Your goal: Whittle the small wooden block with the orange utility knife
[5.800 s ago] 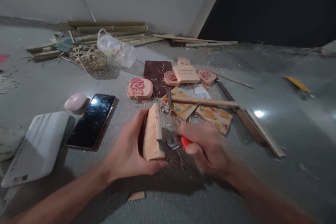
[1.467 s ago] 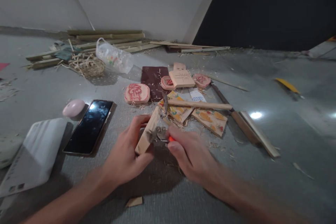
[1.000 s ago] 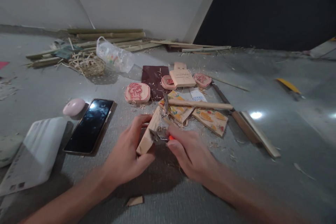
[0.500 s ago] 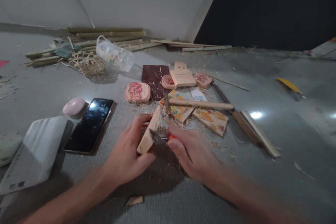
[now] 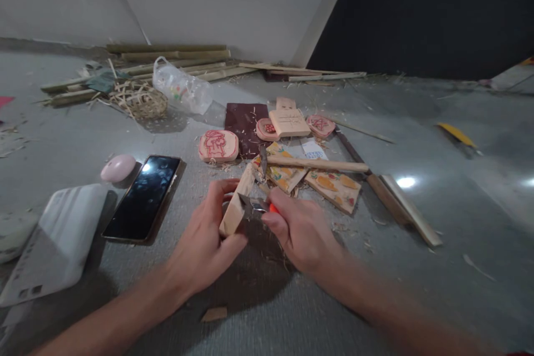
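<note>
In the head view my left hand (image 5: 208,233) grips a pale wooden block (image 5: 236,208), with fingers behind it and the thumb at its lower end. My right hand (image 5: 302,228) is closed round the orange handle (image 5: 273,208) of a small metal-bladed tool (image 5: 252,207). The dark blade touches the right side of the block. Just beyond lies a hammer (image 5: 312,163) across painted wooden pieces (image 5: 334,189). Wood shavings are scattered around both hands.
A phone (image 5: 144,197), a pink oval object (image 5: 118,168) and a white case (image 5: 62,239) lie left. Carved pieces (image 5: 218,145) sit ahead on and beside a dark red sheet (image 5: 246,117). A long-handled tool (image 5: 387,200) lies right; bamboo (image 5: 175,55) lies along the wall.
The tool's blade has shifted slightly up along the block's side, and my right hand has moved a little with it. My left hand still holds the block.
</note>
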A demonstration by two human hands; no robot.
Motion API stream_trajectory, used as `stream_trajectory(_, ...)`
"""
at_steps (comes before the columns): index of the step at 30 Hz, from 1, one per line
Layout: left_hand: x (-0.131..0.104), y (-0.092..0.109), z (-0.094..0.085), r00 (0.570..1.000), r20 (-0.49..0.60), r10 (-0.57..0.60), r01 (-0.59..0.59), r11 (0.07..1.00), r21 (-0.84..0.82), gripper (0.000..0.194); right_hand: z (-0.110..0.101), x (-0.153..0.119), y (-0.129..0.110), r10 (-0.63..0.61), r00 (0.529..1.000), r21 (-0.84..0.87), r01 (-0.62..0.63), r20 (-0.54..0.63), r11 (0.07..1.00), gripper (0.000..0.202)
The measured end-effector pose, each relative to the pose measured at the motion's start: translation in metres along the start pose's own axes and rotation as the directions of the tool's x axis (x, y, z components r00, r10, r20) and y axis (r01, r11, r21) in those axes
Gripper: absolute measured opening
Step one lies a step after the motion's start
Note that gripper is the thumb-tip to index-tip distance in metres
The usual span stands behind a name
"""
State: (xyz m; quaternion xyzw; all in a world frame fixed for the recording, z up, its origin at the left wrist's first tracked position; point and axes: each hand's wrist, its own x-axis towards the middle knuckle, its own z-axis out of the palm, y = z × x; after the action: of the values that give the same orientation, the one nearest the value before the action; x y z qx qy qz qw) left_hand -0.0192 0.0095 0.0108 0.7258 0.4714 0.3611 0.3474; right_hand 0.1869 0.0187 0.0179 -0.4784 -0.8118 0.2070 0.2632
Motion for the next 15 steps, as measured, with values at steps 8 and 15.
stream_trajectory(8, -0.001, -0.003, 0.001, 1.000, -0.013, -0.025, 0.025, 1.000, 0.015, 0.052, 0.001, 0.000, 0.000, 0.017, 1.000, -0.127, -0.019, -0.019, 0.992, 0.064)
stream_trajectory(15, -0.002, -0.001, 0.000, 1.000, 0.005, -0.013, 0.013, 0.998, 0.056, 0.052, -0.003, 0.004, 0.016, 0.140, 0.990, -0.181, -0.133, 0.026, 0.974, 0.050)
